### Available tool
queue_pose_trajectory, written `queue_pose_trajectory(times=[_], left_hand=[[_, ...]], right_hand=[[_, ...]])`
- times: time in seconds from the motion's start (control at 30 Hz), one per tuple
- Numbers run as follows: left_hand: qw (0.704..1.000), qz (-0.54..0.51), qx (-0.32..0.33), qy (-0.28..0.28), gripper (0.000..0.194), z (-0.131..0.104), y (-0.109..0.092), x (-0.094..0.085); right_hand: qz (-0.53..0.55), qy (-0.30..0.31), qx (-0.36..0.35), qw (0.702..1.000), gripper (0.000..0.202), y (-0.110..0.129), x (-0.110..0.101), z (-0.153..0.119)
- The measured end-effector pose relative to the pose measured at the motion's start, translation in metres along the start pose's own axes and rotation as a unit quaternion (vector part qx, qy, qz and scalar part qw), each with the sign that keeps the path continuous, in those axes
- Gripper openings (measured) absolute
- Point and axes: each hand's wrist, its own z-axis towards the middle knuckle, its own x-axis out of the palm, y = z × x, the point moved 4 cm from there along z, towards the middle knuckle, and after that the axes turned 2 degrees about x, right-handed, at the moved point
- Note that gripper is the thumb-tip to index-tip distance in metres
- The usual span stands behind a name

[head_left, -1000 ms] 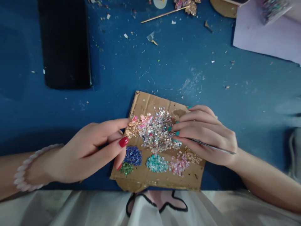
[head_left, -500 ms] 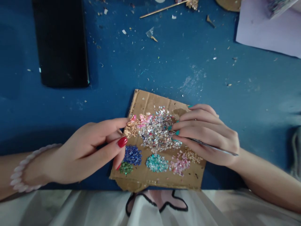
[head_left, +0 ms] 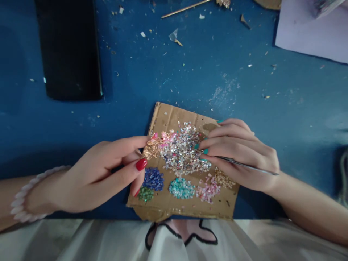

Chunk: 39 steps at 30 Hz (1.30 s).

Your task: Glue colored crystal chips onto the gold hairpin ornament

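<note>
My left hand [head_left: 108, 170], with red nails, pinches a gold and pink ornament [head_left: 156, 145] over the left part of a cardboard piece [head_left: 174, 212]. My right hand [head_left: 236, 154], with teal nails, is closed around thin metal tweezers [head_left: 244, 165]; their tip is at the right side of a pile of silvery chips [head_left: 181, 154]. Along the cardboard's near part lie blue chips [head_left: 153, 179], green chips [head_left: 146, 194], turquoise chips [head_left: 181, 188], pink chips [head_left: 208, 189] and pale gold chips [head_left: 223, 178].
A black phone-like slab [head_left: 69, 50] lies at the back left. Toward the back are a thin stick [head_left: 185, 9] and scattered scraps. A lilac sheet [head_left: 310, 32] with a clear packet [head_left: 326, 7] lies at the back right.
My right hand and the tweezers have shifted very slightly to the right. My left hand keeps its hold on the ornament, almost unmoved. The view has shifted slightly.
</note>
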Motion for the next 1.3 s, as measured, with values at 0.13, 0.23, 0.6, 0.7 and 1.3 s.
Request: queue_pose_trajectory(times=[0.13, 0.23, 0.6, 0.7, 1.3], left_hand=[[1.000, 0.015, 0.002, -0.005, 0.033, 0.001, 0.000, 0.000], [1.000, 0.017, 0.000, 0.000, 0.035, 0.001, -0.001, 0.000], [1.000, -0.004, 0.001, 0.000, 0.029, 0.000, 0.000, 0.002], [1.000, -0.018, -0.003, -0.012, 0.033, -0.002, 0.002, 0.002], [1.000, 0.001, -0.014, -0.021, 0.052, -0.008, 0.002, 0.004]], right_hand=[[0.003, 0.005, 0.002, 1.000, 0.005, 0.000, -0.001, 0.000], [0.004, 0.007, 0.001, 1.000, 0.005, 0.000, -0.001, 0.000], [0.011, 0.009, -0.002, 1.000, 0.008, 0.001, -0.004, -0.005], [-0.014, 0.005, 0.001, 1.000, 0.011, 0.000, -0.009, -0.008], [-0.075, -0.047, 0.032, 0.996, 0.021, -0.018, -0.015, -0.010]])
